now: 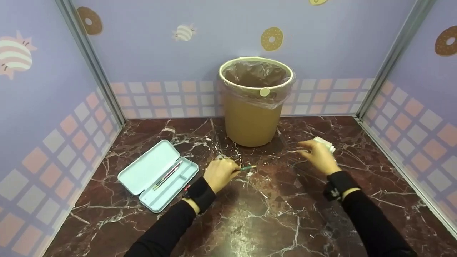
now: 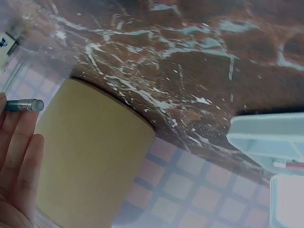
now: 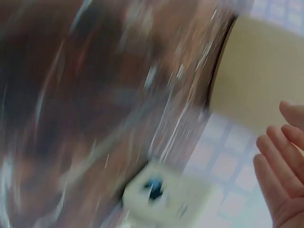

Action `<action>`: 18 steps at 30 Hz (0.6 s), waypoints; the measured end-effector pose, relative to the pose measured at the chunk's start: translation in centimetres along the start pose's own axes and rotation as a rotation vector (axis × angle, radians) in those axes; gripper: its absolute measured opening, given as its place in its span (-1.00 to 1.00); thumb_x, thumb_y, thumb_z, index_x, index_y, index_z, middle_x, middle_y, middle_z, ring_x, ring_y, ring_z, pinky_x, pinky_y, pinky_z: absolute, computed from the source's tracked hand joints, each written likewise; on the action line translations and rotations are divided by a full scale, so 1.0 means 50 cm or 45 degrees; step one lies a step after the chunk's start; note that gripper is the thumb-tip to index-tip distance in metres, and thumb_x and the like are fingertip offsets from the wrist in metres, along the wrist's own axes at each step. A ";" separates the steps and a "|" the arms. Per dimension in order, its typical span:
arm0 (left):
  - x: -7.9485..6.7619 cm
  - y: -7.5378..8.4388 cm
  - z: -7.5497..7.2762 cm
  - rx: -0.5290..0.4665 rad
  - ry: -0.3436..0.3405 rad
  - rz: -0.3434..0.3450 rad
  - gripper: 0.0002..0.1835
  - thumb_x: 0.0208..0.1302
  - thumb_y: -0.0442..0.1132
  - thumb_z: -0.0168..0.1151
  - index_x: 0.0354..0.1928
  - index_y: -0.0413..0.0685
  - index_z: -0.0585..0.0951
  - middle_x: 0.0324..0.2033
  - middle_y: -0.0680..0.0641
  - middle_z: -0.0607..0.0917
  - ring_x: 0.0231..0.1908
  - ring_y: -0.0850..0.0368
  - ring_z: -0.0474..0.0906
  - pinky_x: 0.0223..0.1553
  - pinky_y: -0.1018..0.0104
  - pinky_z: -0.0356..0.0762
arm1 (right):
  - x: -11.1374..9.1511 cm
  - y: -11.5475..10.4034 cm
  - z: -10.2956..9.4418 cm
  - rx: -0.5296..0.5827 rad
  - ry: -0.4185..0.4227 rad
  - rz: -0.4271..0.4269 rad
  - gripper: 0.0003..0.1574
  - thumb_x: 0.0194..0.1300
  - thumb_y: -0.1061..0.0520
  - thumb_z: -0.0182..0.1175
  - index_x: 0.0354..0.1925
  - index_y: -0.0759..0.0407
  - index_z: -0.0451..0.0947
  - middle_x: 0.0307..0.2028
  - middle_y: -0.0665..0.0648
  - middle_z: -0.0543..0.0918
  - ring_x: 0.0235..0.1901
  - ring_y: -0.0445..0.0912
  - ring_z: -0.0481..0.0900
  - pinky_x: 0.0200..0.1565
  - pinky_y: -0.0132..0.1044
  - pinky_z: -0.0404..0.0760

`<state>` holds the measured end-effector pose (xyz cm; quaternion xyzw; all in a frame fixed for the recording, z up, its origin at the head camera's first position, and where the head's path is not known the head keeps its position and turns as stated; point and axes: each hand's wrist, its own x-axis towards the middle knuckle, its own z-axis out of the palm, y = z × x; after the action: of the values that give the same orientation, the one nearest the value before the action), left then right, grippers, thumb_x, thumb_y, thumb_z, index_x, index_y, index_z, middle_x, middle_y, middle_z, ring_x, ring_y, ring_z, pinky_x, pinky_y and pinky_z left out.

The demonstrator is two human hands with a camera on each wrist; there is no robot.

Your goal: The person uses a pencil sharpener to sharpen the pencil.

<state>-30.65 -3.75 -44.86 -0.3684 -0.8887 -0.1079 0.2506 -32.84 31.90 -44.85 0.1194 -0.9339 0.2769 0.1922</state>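
Observation:
My left hand [image 1: 222, 175] pinches a green pencil [image 1: 247, 167] between thumb and fingers, just over the tabletop. Its pale wooden end points right in the head view, while the left wrist view shows the metal-banded eraser end [image 2: 37, 105]. To the left of that hand lies an opened light-blue pencil case [image 1: 148, 167] with a couple of slim pens or pencils [image 1: 167, 175] in its long compartment. My right hand [image 1: 319, 157] holds nothing, its fingers loosely extended. Beside it is a small whitish box-like object [image 1: 324, 143], which shows a dark blue mark in the right wrist view.
A tan trash bin [image 1: 251, 121], lined with a clear plastic bag, stands at the back against the patterned wall [image 1: 160, 64]. Side panels [image 1: 421, 92] border the dark red marble-look tabletop [image 1: 257, 228] on both sides.

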 end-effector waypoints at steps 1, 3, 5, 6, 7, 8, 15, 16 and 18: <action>-0.002 -0.001 0.001 0.023 -0.003 0.018 -0.96 0.16 -0.18 0.47 -0.39 0.07 0.82 -0.49 0.04 0.79 -0.49 0.09 0.73 -0.48 0.20 0.63 | 0.001 0.011 -0.011 -0.041 0.005 -0.001 -0.59 0.28 0.25 0.37 0.04 0.46 0.65 -0.03 0.48 0.73 -0.05 0.33 0.72 0.09 0.21 0.63; -0.005 -0.003 0.003 0.067 -0.008 0.057 -0.95 0.15 -0.19 0.46 -0.44 0.07 0.80 -0.53 0.04 0.76 -0.53 0.08 0.71 -0.53 0.20 0.60 | 0.003 0.031 -0.032 -0.118 0.008 0.002 -0.56 0.29 0.23 0.36 0.08 0.46 0.64 0.01 0.50 0.71 -0.02 0.37 0.70 0.09 0.24 0.62; -0.007 -0.003 0.002 0.095 -0.012 0.090 -0.91 0.15 -0.19 0.46 -0.49 0.07 0.77 -0.55 0.05 0.74 -0.57 0.08 0.68 -0.57 0.21 0.57 | 0.004 0.048 -0.051 -0.180 0.004 0.002 -0.53 0.29 0.22 0.36 0.11 0.46 0.62 0.05 0.52 0.69 0.01 0.41 0.68 0.08 0.28 0.61; -0.008 -0.003 0.001 0.105 -0.015 0.104 -0.89 0.14 -0.19 0.46 -0.52 0.06 0.75 -0.56 0.05 0.73 -0.58 0.08 0.67 -0.58 0.21 0.56 | 0.005 0.056 -0.058 -0.210 0.002 -0.003 -0.51 0.29 0.21 0.37 0.11 0.47 0.62 0.07 0.53 0.67 0.05 0.43 0.66 0.09 0.30 0.59; -0.009 -0.003 0.000 0.118 -0.020 0.118 -0.87 0.13 -0.18 0.46 -0.54 0.06 0.73 -0.57 0.06 0.73 -0.59 0.08 0.66 -0.59 0.21 0.55 | 0.005 0.064 -0.064 -0.230 -0.005 -0.002 -0.50 0.29 0.20 0.38 0.12 0.47 0.61 0.08 0.53 0.67 0.05 0.43 0.65 0.08 0.31 0.59; -0.009 -0.002 0.000 0.131 -0.023 0.132 -0.85 0.13 -0.18 0.46 -0.56 0.06 0.71 -0.58 0.06 0.72 -0.60 0.08 0.66 -0.59 0.21 0.54 | 0.006 0.072 -0.069 -0.249 -0.014 -0.002 -0.48 0.28 0.18 0.38 0.13 0.47 0.61 0.09 0.53 0.66 0.05 0.43 0.65 0.07 0.32 0.59; -0.015 -0.004 0.004 0.213 -0.015 0.221 -0.78 0.13 -0.19 0.40 -0.65 0.07 0.67 -0.61 0.08 0.70 -0.64 0.11 0.61 -0.63 0.22 0.51 | 0.008 0.117 -0.088 -0.336 -0.088 0.037 -0.37 0.25 0.13 0.40 0.17 0.50 0.55 0.11 0.54 0.63 0.03 0.43 0.64 0.02 0.31 0.60; -0.016 -0.005 0.005 0.215 -0.013 0.226 -0.77 0.13 -0.21 0.39 -0.66 0.07 0.67 -0.61 0.08 0.70 -0.65 0.11 0.60 -0.64 0.22 0.50 | 0.009 0.122 -0.088 -0.342 -0.105 0.052 -0.35 0.25 0.12 0.40 0.17 0.51 0.54 0.11 0.55 0.63 0.02 0.43 0.65 0.01 0.31 0.61; -0.018 -0.006 0.007 0.222 -0.013 0.228 -0.76 0.13 -0.23 0.37 -0.67 0.06 0.65 -0.62 0.07 0.69 -0.67 0.10 0.58 -0.65 0.22 0.49 | 0.008 0.129 -0.087 -0.354 -0.139 0.086 -0.33 0.25 0.10 0.41 0.18 0.53 0.53 0.10 0.57 0.63 -0.01 0.43 0.66 -0.03 0.30 0.62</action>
<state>-30.46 -4.36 -45.65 -0.4238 -0.8595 -0.0054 0.2859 -34.06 39.61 -44.36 0.0751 -0.9758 0.1444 0.1463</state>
